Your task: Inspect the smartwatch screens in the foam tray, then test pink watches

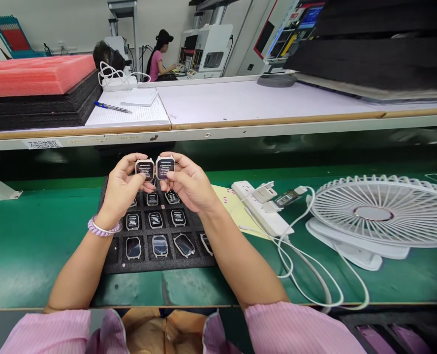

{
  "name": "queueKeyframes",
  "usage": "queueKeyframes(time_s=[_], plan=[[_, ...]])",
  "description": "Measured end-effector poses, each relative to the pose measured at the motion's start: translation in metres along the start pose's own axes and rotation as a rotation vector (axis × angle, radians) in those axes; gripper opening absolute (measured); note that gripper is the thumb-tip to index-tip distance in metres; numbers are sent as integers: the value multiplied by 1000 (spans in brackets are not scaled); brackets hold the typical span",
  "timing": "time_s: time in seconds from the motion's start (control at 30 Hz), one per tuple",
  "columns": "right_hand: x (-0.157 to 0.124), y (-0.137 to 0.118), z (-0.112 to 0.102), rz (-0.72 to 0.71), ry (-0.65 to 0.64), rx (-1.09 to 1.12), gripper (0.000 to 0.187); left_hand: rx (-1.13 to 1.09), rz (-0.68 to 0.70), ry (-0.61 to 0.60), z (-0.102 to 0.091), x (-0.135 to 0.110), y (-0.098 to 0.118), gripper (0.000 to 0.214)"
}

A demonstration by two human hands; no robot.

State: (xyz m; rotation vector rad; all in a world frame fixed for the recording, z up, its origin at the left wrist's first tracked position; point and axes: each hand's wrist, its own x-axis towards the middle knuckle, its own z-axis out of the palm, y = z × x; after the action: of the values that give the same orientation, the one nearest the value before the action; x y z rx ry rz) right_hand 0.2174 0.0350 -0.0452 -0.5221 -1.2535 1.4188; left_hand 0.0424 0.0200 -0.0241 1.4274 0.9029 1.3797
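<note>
My left hand [124, 184] pinches a small square watch body [145, 169] with a lit screen. Beside it, my right hand [189, 183] pinches a second watch body [165, 166], also with text on its screen. Both are held side by side, almost touching, above the far end of a black foam tray [167, 263]. The tray lies on the green mat and holds several more watch bodies in its pockets; some are hidden under my hands.
A white power strip [261, 212] with plugs and white cables lies right of the tray, over a yellow sheet [229, 199]. A white desk fan [379, 215] lies further right. Behind is a raised shelf with a notebook and pen [112, 107], foam sheets, and a seated person [158, 58] far back.
</note>
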Motion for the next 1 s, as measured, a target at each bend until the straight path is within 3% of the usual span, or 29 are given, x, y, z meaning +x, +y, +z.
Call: queueKeyframes(time_s=[1.0], plan=[[-2, 1, -2, -86, -57, -86, 49, -16, 49, -25, -1, 0, -1, 38]])
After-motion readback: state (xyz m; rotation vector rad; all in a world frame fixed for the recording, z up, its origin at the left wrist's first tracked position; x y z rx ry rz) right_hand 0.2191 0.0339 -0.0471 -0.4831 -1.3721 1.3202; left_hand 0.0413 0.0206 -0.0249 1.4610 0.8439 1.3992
